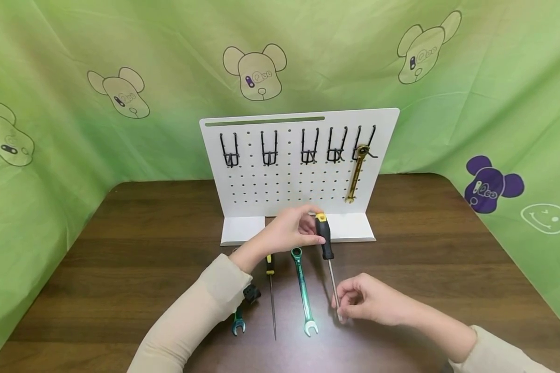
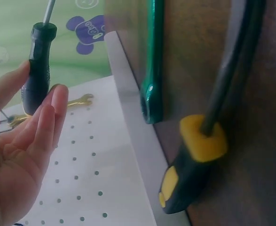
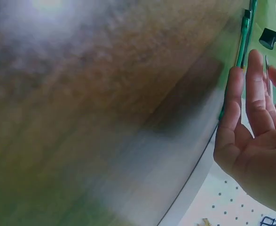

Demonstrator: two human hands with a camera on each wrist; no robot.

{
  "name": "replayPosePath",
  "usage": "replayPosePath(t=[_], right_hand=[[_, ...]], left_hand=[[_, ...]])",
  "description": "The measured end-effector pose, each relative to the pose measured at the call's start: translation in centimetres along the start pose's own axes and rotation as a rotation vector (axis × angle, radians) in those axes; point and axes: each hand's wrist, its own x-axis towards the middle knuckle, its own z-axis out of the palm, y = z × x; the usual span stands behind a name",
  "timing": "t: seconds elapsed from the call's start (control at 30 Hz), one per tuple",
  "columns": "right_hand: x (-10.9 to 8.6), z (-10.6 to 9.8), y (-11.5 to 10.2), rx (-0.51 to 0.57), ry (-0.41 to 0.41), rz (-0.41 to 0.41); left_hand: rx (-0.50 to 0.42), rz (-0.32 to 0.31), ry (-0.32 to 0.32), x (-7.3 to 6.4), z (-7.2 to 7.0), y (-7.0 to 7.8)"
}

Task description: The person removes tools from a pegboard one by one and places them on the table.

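My left hand (image 1: 289, 228) grips the black-and-yellow handle of a screwdriver (image 1: 324, 238), which tilts over the table with its shaft pointing down and toward me. Near the tip, my right hand (image 1: 373, 300) pinches the metal shaft between thumb and fingers. In the left wrist view, the left thumb and fingers (image 2: 32, 146) close around that handle. Left of it on the table lie a green wrench (image 1: 303, 290) and a second screwdriver (image 1: 270, 265), its handle partly behind my left wrist. Another green wrench (image 1: 238, 325) is mostly hidden by my left sleeve.
Behind the hands stands a white pegboard (image 1: 280, 181) on white feet. It carries a row of black hooks (image 1: 269, 150), and a gold wrench (image 1: 356, 176) hangs from the rightmost one. Green printed cloth (image 1: 168, 140) surrounds the brown wooden table (image 1: 154, 233).
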Motion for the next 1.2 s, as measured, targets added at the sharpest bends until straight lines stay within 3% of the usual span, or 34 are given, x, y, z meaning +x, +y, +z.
replayPosePath(t=[0.17, 0.4, 0.8, 1.2], right_hand=[[-0.2, 0.1, 0.4, -0.012, -0.026, -0.003], [-0.5, 0.6, 0.8, 0.082, -0.085, 0.036], [-0.7, 0.9, 0.9, 0.125, -0.130, 0.097], [-0.4, 0.5, 1.1, 0.177, -0.195, 0.125]], left_hand=[[-0.011, -0.044, -0.003, -0.2, 0.6, -0.6], [0.132, -0.108, -0.021, -0.5, 1.2, -0.9], [0.235, -0.130, -0.071, -0.3, 1.9, -1.4], [0.332, -0.150, -0.080, -0.2, 2.3, -1.8]])
